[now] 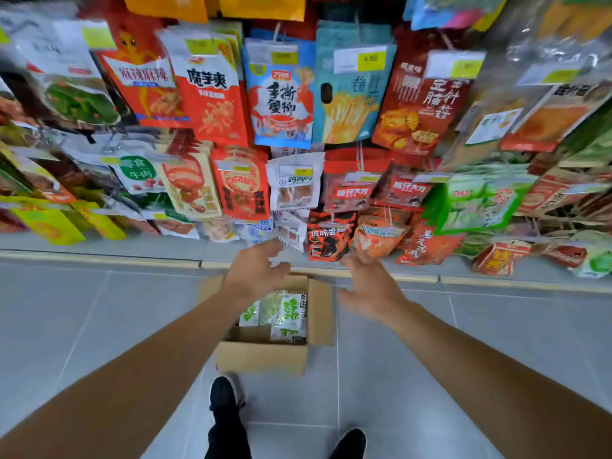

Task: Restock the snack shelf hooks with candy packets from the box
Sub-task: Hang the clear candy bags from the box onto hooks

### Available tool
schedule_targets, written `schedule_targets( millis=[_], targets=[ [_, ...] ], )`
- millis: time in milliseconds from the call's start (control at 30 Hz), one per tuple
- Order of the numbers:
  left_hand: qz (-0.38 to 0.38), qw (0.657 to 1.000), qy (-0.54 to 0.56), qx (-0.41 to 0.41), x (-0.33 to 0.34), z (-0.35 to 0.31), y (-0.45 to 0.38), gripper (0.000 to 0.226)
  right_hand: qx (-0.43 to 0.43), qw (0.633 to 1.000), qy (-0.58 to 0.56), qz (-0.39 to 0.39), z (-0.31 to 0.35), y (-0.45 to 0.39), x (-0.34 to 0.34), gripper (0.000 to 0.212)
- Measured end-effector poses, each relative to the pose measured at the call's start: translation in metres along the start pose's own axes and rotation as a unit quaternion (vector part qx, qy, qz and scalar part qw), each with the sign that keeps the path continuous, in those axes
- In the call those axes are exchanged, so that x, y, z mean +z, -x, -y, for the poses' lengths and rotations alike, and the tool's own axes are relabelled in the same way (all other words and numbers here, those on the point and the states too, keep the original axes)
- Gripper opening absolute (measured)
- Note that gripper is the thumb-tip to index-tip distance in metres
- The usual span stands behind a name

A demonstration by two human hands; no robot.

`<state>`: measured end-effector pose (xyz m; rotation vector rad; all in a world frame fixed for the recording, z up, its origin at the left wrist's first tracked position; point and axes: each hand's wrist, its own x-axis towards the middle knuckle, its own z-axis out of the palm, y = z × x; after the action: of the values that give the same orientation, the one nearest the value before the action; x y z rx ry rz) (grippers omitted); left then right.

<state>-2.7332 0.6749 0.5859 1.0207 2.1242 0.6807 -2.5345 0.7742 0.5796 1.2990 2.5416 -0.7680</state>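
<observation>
The snack shelf (298, 127) fills the upper half of the frame, packed with hanging packets in overlapping rows. A blue crab-stick packet (281, 94) hangs at upper centre, a white packet (294, 183) below it, and a red-and-black packet (329, 235) in the lowest row, right of centre. Yellow-and-white price tags (359, 59) sit at the hook ends and cover the packet tops. The lowest packets hang just above the grey shelf base (99, 250), whose yellow-edged lip runs across the frame at mid-height.

The cardboard box (261, 357) stands open on the tiled floor (82, 309) at lower centre, close to the shelf base. Its right flap (320, 313) stands out to the side. The candy packets (288, 316), green and white, lie inside against the far right part of the box; the near left part shows bare cardboard. Two black shoes (223, 395) stand just behind the box at the bottom of the frame. Bare floor lies on both sides of the box.

Both forearms reach forward from the lower corners and converge over the box. The left hand (255, 270) is above the far left edge of the box, fingers spread and loosely bent, fingertips close to the lowest white packets. The right hand (369, 286) is right of the box, fingers spread, palm turned inward. Both hands are apart, unclenched and hold nothing.
</observation>
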Motion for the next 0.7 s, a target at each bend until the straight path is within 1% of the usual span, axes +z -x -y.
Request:
schedule_targets(
  millis=[67,200,300,367,500,567,700],
  targets=[
    [0.013,0.999,-0.032,-0.009,-0.013,0.050,-0.014,0.043,0.019,0.999,-0.004,0.029,0.028,-0.021,0.037,0.056],
    [0.043,0.995,-0.093,-0.015,-0.025,0.132,-0.041,0.045,0.052,0.995,-0.013,0.082,0.070,-0.058,0.097,0.059],
    [0.069,0.991,-0.103,-0.046,-0.029,0.187,-0.065,0.045,0.093,0.987,-0.030,0.124,0.098,-0.091,0.142,0.061],
    [0.091,0.988,-0.105,-0.060,-0.027,0.216,-0.080,0.045,0.108,0.984,-0.046,0.133,0.109,-0.109,0.166,0.058],
    [0.112,0.984,-0.059,-0.127,-0.007,0.278,-0.112,0.051,0.130,0.974,-0.077,0.167,0.112,-0.153,0.224,0.054],
    [0.114,0.981,-0.042,-0.149,0.008,0.302,-0.124,0.049,0.145,0.969,-0.089,0.182,0.104,-0.172,0.249,0.057],
    [0.124,0.972,-0.017,-0.201,0.048,0.352,-0.145,0.043,0.176,0.956,-0.101,0.211,0.078,-0.205,0.313,0.055]
  ],
)
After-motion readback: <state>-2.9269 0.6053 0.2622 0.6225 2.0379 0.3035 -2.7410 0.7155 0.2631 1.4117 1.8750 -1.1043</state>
